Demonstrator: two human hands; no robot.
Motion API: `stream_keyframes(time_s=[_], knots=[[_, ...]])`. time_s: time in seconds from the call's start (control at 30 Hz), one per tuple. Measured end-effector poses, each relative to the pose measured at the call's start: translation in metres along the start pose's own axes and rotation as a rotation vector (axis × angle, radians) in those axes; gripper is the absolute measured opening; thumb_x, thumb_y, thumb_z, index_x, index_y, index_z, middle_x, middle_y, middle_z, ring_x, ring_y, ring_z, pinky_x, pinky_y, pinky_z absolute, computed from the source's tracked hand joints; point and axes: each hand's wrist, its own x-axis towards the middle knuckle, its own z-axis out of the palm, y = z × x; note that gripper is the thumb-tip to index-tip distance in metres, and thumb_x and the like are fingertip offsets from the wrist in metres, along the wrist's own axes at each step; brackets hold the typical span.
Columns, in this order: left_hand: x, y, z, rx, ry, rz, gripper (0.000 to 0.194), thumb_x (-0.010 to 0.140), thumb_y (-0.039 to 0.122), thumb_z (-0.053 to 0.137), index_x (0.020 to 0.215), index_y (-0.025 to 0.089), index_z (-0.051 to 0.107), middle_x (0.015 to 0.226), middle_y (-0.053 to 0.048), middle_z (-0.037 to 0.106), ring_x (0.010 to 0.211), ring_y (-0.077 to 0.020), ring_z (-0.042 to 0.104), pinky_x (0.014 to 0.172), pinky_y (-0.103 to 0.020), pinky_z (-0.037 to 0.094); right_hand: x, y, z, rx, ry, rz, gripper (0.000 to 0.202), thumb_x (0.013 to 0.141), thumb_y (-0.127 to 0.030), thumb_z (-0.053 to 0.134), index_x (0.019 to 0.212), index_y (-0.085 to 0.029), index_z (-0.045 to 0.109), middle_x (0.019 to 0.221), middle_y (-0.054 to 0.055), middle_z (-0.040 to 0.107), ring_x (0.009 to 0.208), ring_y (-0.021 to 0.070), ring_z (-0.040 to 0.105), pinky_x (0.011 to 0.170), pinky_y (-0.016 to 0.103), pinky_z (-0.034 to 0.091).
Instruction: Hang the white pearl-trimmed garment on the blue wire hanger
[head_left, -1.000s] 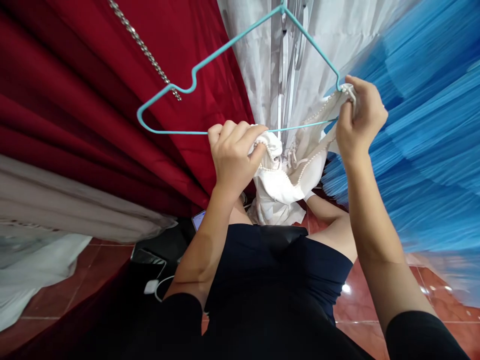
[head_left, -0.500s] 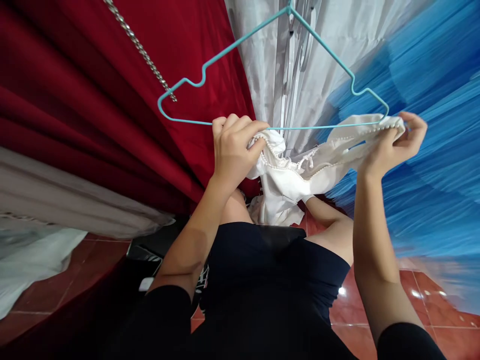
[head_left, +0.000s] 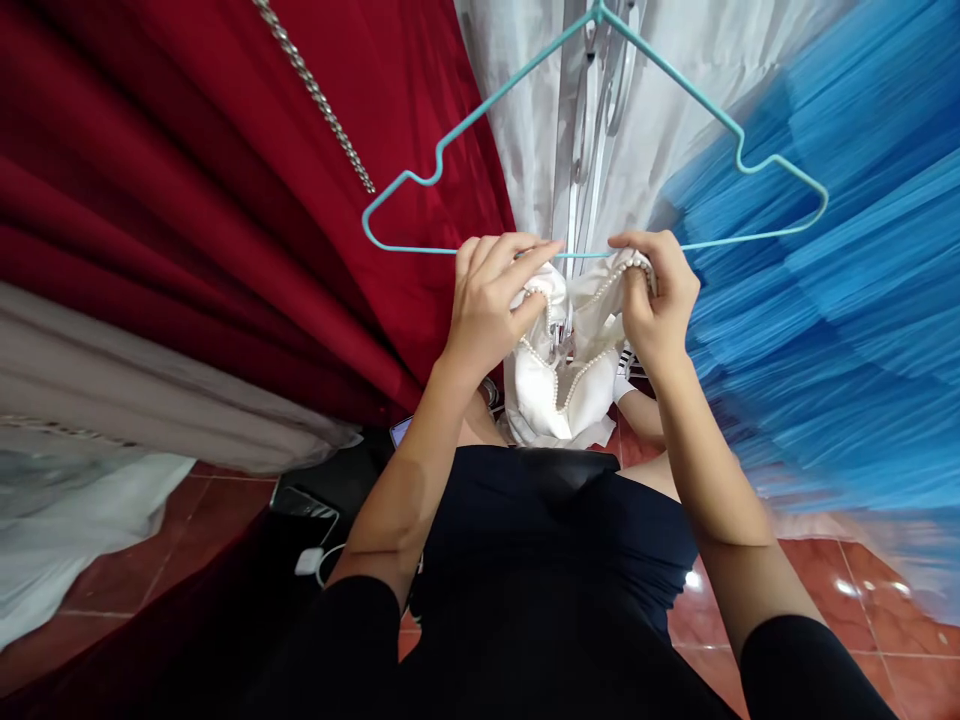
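A white garment with pearl-like bead trim point(head_left: 547, 395) hangs between my two hands, above my lap. My left hand point(head_left: 491, 295) grips its left upper edge, at the bottom bar of a light blue hanger point(head_left: 517, 75). The right upper edge of the garment is pinched in my right hand point(head_left: 660, 295), whose fingers also reach the hanger's bottom bar. The bar passes behind or under my fingers, so its exact contact with the cloth is hidden. Both shoulders of the hanger stick out bare to either side.
Red cloth point(head_left: 337, 250) hangs at the left, with a beaded chain point(head_left: 315, 90) before it. White fabric point(head_left: 517, 130) hangs ahead and blue tulle point(head_left: 825, 300) at the right. A white plug-like item with a cable point(head_left: 307, 561) lies low left on something black.
My right hand has moved left, close to my left hand, bringing its edge of the garment along. The garment is now bunched narrower, and the hanger appears shifted to the right.
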Motion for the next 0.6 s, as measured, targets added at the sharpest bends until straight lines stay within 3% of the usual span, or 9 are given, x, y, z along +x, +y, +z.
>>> stream_keyframes(time_s=[0.07, 0.13, 0.23, 0.33, 0.4, 0.43, 0.5, 0.6], knots=[[-0.014, -0.005, -0.003, -0.016, 0.104, 0.022, 0.042, 0.082, 0.017, 0.065, 0.122, 0.032, 0.068, 0.128, -0.004, 0.062, 0.120, -0.0277, 0.058, 0.114, -0.049, 0.039, -0.003, 0.003, 0.004, 0.029, 0.027, -0.019, 0.032, 0.093, -0.016, 0.039, 0.109, -0.022, 0.065, 0.097, 0.006, 0.062, 0.096, 0.0179, 0.061, 0.090, 0.039, 0.052], [-0.034, -0.013, -0.003, -0.015, 0.285, -0.048, 0.032, 0.081, 0.018, 0.065, 0.111, 0.027, 0.070, 0.113, -0.006, 0.064, 0.111, -0.0255, 0.060, 0.104, -0.044, 0.046, -0.004, 0.005, 0.005, 0.040, 0.037, -0.026, 0.032, 0.090, -0.013, 0.041, 0.107, -0.023, 0.067, 0.094, 0.005, 0.061, 0.092, 0.0170, 0.059, 0.086, 0.037, 0.051], [-0.064, -0.040, -0.001, -0.138, 0.503, -0.322, 0.025, 0.081, 0.015, 0.056, 0.105, 0.020, 0.061, 0.080, -0.001, 0.058, 0.075, -0.0159, 0.059, 0.074, -0.032, 0.050, -0.003, 0.005, 0.005, 0.027, 0.025, -0.015, 0.032, 0.091, -0.014, 0.040, 0.107, -0.022, 0.067, 0.092, 0.005, 0.060, 0.089, 0.0167, 0.057, 0.084, 0.037, 0.050], [-0.072, -0.082, -0.008, -0.319, 0.600, -0.553, 0.024, 0.081, 0.017, 0.053, 0.104, 0.021, 0.048, 0.067, 0.006, 0.043, 0.052, -0.0082, 0.042, 0.051, -0.025, 0.036, 0.000, 0.007, 0.003, 0.063, 0.031, -0.029, 0.030, 0.092, -0.017, 0.041, 0.104, -0.022, 0.068, 0.090, 0.005, 0.060, 0.086, 0.0161, 0.056, 0.080, 0.036, 0.049], [-0.062, -0.110, -0.023, -0.301, 0.647, -0.534, 0.023, 0.082, 0.018, 0.061, 0.098, 0.022, 0.046, 0.078, 0.004, 0.048, 0.058, -0.0066, 0.049, 0.055, -0.025, 0.040, 0.001, 0.007, 0.001, 0.081, 0.029, -0.033, 0.030, 0.091, -0.017, 0.042, 0.103, -0.021, 0.069, 0.089, 0.004, 0.060, 0.086, 0.0161, 0.056, 0.081, 0.035, 0.048], [-0.052, -0.120, -0.034, -0.255, 0.720, -0.459, 0.024, 0.081, 0.019, 0.066, 0.093, 0.021, 0.045, 0.084, 0.003, 0.049, 0.061, -0.0055, 0.050, 0.057, -0.026, 0.042, 0.001, 0.007, -0.001, 0.074, 0.018, -0.027, 0.030, 0.091, -0.017, 0.042, 0.103, -0.021, 0.069, 0.089, 0.004, 0.060, 0.087, 0.0164, 0.056, 0.082, 0.036, 0.049], [-0.026, -0.131, -0.059, -0.166, 0.740, -0.305, 0.025, 0.084, 0.021, 0.070, 0.093, 0.021, 0.047, 0.092, 0.003, 0.050, 0.067, -0.0063, 0.052, 0.062, -0.028, 0.046, 0.001, 0.007, -0.005, 0.043, -0.012, -0.004, 0.030, 0.091, -0.018, 0.041, 0.105, -0.020, 0.068, 0.090, 0.005, 0.059, 0.088, 0.0175, 0.057, 0.084, 0.038, 0.049], [0.018, -0.124, -0.090, -0.026, 0.594, -0.153, 0.021, 0.085, 0.017, 0.068, 0.094, 0.019, 0.049, 0.094, 0.001, 0.053, 0.064, -0.0068, 0.051, 0.057, -0.028, 0.046, 0.001, 0.003, -0.008, 0.034, -0.024, 0.007, 0.030, 0.091, -0.020, 0.042, 0.105, -0.021, 0.068, 0.090, 0.005, 0.058, 0.088, 0.0177, 0.057, 0.085, 0.037, 0.049]])
